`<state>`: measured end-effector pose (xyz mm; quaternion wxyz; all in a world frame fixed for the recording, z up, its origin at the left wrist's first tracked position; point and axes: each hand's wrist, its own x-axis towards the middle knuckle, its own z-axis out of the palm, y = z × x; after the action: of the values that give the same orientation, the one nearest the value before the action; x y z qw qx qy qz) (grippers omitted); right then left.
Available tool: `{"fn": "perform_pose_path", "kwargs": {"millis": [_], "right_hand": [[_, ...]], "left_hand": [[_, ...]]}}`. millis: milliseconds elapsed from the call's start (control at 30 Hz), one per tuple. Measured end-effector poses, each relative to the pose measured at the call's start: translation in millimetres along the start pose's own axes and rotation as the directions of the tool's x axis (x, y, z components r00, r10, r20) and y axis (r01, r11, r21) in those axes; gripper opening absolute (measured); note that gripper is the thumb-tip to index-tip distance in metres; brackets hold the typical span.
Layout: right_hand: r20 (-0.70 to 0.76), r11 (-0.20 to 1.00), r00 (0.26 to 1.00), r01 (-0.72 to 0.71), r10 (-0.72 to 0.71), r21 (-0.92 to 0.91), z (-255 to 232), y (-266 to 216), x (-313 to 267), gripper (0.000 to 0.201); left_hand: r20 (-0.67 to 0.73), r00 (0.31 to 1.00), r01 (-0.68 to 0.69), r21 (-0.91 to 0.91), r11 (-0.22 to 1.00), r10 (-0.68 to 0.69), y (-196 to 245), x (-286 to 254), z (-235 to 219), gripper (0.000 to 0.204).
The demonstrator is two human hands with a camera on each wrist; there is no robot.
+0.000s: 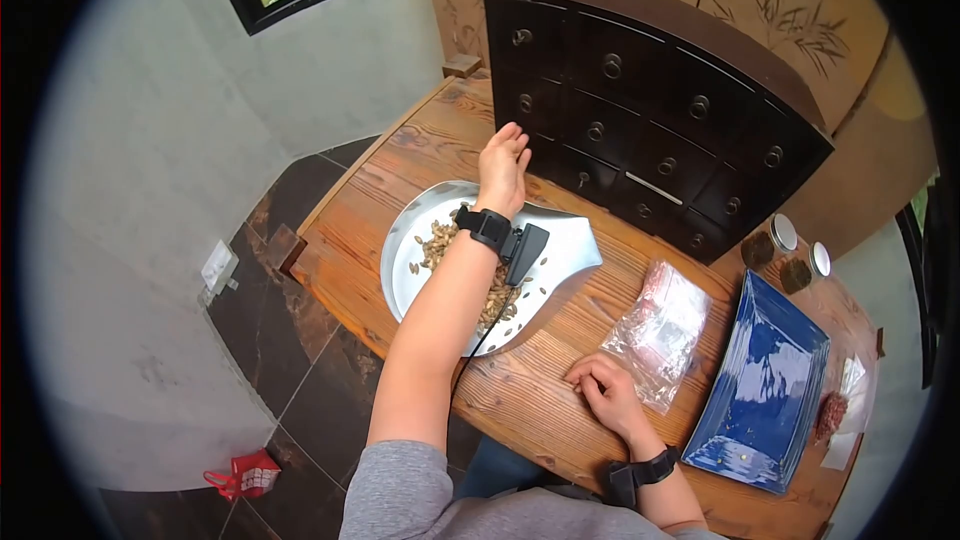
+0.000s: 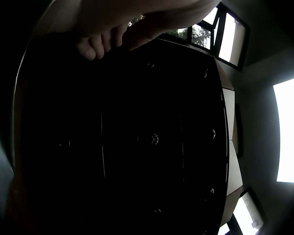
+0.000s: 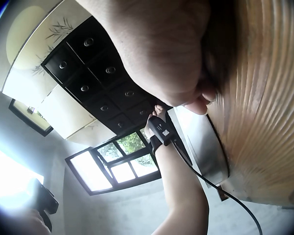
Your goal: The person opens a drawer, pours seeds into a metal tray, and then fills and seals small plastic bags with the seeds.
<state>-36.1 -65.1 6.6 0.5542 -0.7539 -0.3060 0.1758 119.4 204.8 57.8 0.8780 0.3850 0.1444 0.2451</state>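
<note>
My left hand (image 1: 503, 172) reaches over a silver scoop-shaped tray (image 1: 565, 240), its loosely bent fingers close to the front of a dark drawer cabinet (image 1: 612, 100). In the left wrist view, those fingers (image 2: 100, 46) hang in front of the dark drawers with nothing between them. Brown shelled seeds or nuts (image 1: 437, 243) lie scattered in the tray, partly hidden by my left forearm. My right hand (image 1: 610, 395) rests on the wooden table (image 1: 530, 395), fingers loosely curled, beside a clear plastic bag (image 1: 665, 325) with pinkish contents.
A blue rectangular dish (image 1: 765, 390) lies to the right, with a small dark-red bundle (image 1: 830, 415) past it. Two lidded glass jars (image 1: 760, 248) stand by the cabinet's right end. A cable runs from my left wrist. A red bag (image 1: 250, 475) sits on the floor.
</note>
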Motion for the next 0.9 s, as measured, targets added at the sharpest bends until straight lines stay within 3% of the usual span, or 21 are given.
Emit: {"fn": "perform_pose_path", "kwargs": {"millis": [67,100,167,200,433,567,667,867,900], "right_hand": [[-0.008,1.000,1.000,0.013,-0.013,-0.019,0,2,-1,0.015],[-0.005,1.000,1.000,0.005,-0.005,-0.016,0,3,-1,0.015],[-0.003,1.000,1.000,-0.005,0.005,-0.009,0,4,-2,0.014],[-0.002,1.000,1.000,-0.005,0.005,-0.010,0,4,-2,0.014],[0.000,1.000,1.000,-0.018,0.018,-0.003,-1,6,-3,0.014],[0.013,0.999,0.999,0.034,-0.034,-0.019,-1,7,-2,0.017],[0.003,1.000,1.000,-0.004,0.004,-0.007,-2,5,-3,0.015],[0.011,0.999,1.000,0.025,-0.025,-0.034,-2,5,-2,0.017],[0.011,0.999,1.000,0.019,-0.019,-0.037,-2,4,-3,0.017]], "left_hand": [[-0.119,0.993,0.004,0.030,1.000,0.000,-8,5,-4,0.041],[-0.114,0.993,0.007,0.034,0.999,-0.003,-13,10,-6,0.041],[-0.271,0.951,0.172,0.067,0.983,-0.148,-22,20,-11,0.033],[-0.252,0.944,0.230,0.048,0.972,-0.211,-23,21,-12,0.026],[-0.349,0.906,0.286,0.083,0.955,-0.241,-33,36,-4,0.022],[-0.398,0.883,0.293,0.059,0.954,-0.247,-35,41,-9,0.017],[-0.341,0.912,0.252,0.030,0.967,-0.227,-36,47,-13,0.012],[-0.377,0.897,0.288,0.100,0.953,-0.231,-24,41,-6,0.012],[-0.396,0.880,0.300,0.038,0.953,-0.261,-22,40,-5,0.009]]}}
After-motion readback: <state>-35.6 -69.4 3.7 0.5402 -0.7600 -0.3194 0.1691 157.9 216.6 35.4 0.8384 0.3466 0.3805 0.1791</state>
